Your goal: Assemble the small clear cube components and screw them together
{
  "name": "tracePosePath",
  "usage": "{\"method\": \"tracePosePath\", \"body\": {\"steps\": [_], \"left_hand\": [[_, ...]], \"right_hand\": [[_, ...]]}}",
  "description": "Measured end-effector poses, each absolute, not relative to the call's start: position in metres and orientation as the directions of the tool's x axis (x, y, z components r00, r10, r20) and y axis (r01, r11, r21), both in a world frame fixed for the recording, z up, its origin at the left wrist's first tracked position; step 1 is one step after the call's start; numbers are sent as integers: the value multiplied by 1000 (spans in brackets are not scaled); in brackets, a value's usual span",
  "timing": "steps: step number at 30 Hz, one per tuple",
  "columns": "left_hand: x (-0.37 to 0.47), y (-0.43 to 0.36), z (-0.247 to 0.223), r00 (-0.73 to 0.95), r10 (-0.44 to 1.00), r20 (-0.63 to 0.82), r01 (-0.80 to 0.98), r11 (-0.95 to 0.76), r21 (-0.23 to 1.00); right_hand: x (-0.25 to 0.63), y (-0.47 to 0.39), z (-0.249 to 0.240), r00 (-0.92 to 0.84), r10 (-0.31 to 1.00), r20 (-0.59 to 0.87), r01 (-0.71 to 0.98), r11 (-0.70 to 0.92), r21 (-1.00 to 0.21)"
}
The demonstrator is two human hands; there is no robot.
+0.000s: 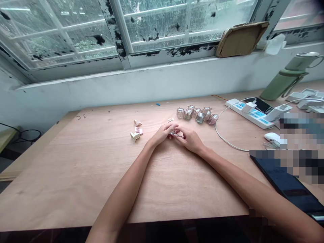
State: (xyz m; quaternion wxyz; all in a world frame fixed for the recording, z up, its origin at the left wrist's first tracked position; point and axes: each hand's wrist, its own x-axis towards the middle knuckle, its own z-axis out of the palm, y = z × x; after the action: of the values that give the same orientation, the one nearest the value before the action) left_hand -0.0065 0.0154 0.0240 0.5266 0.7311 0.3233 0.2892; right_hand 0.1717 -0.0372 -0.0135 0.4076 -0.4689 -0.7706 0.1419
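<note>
My left hand (162,133) and my right hand (191,139) meet over the middle of the wooden table, fingers closed together. Between their fingertips is a thin greyish piece (175,134), mostly covered by the fingers and too small to name. Just beyond my left hand lie a few tiny pale pieces (171,119). To the left rest a cream block-like piece (135,136), a pink-and-white piece (139,130) and a peach piece (137,123). Several small clear faceted boxes (187,114) with tinted contents stand in a cluster behind my right hand.
A white power strip (253,114) with chargers and a looping white cable (225,140) lies to the right. Nearby are a mouse (272,137), a dark tablet-like device (286,185) and a green bottle (285,79). A blue bit (158,104) lies near the wall.
</note>
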Motion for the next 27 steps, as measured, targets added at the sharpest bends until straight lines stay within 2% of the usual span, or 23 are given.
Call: {"method": "tracePosePath", "body": {"steps": [5, 13, 16, 20, 27], "left_hand": [[-4, 16, 24, 626, 772, 111, 131, -245, 961], [-2, 19, 16, 548, 834, 64, 200, -205, 958], [-2, 19, 17, 569, 820, 60, 204, -212, 956], [0, 17, 16, 619, 775, 124, 158, -277, 948], [0, 17, 14, 622, 768, 152, 143, -302, 942]], "right_hand": [[173, -35, -15, -183, 851, 493, 633, 485, -603], [174, -35, -11, -138, 863, 486, 600, 464, -652], [174, -35, -11, -113, 859, 499, 576, 466, -671], [176, -34, -11, -91, 858, 506, 559, 464, -687], [176, -35, -13, -87, 856, 509, 603, 452, -657]]}}
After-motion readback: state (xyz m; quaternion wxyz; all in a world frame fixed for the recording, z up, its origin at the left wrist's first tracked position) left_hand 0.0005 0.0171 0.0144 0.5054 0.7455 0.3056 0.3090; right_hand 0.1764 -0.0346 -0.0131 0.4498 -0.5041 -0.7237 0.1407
